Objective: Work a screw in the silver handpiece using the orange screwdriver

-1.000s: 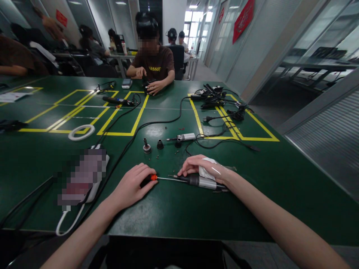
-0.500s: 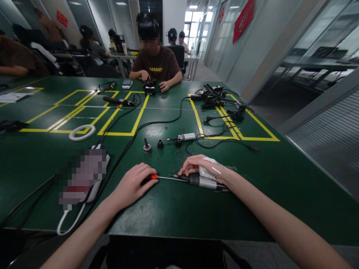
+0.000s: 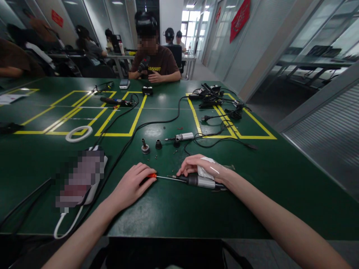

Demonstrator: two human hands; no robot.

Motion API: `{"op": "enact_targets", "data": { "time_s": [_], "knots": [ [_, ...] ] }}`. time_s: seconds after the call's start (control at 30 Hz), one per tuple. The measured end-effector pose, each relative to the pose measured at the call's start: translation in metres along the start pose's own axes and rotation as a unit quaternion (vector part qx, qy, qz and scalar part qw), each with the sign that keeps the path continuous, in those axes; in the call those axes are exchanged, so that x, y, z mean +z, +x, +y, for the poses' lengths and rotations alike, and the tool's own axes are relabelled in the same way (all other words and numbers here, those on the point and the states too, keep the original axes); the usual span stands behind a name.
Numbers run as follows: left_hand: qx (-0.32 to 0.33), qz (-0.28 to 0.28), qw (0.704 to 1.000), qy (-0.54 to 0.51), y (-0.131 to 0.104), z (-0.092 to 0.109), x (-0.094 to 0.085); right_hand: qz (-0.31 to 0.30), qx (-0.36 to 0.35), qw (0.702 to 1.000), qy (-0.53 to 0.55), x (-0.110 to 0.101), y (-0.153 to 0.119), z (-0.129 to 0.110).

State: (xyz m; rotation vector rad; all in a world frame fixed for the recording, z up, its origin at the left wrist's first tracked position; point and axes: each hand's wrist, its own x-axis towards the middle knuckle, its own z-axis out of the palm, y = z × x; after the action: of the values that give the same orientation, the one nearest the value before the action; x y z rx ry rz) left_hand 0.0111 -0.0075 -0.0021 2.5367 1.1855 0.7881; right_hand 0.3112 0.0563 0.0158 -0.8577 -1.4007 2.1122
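My left hand [image 3: 137, 181] rests on the table, its fingers closed round the orange-and-black handle of a screwdriver [image 3: 152, 175]. The thin shaft points right, its end beside the front of a black-and-silver cylindrical tool [image 3: 206, 182] lying on the table. My right hand [image 3: 196, 165] curls along that tool's far side, fingertips at its narrow black front. A white, paper-like piece [image 3: 206, 168] sits against the right hand near the thumb. Beyond the hands stand a metal fitting with a round base [image 3: 145, 147] and two black cone-shaped caps [image 3: 158, 144], with tiny screws [image 3: 156, 157] nearby.
A second silver tool [image 3: 185, 136] with a thin tip lies farther back. Cables and black plugs heap up at the back right [image 3: 209, 95]. At left are a white tape ring [image 3: 79, 133] and a blurred-out device [image 3: 82, 175]. Across the table sits a person [image 3: 157, 59].
Across the table, the person has raised a black tool from the tabletop to chest height. My hands, the screwdriver and the cylindrical tool keep their places; the view shifts slightly.
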Motion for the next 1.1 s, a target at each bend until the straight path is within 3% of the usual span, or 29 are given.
{"op": "enact_targets", "data": {
  "time_s": [1.1],
  "knots": [
    [0.004, 0.008, 1.0, -0.01, -0.0006, -0.0009, -0.0014, 0.009, -0.008, 1.0, 0.001, -0.0015, 0.0003, 0.0012]
  ]
}}
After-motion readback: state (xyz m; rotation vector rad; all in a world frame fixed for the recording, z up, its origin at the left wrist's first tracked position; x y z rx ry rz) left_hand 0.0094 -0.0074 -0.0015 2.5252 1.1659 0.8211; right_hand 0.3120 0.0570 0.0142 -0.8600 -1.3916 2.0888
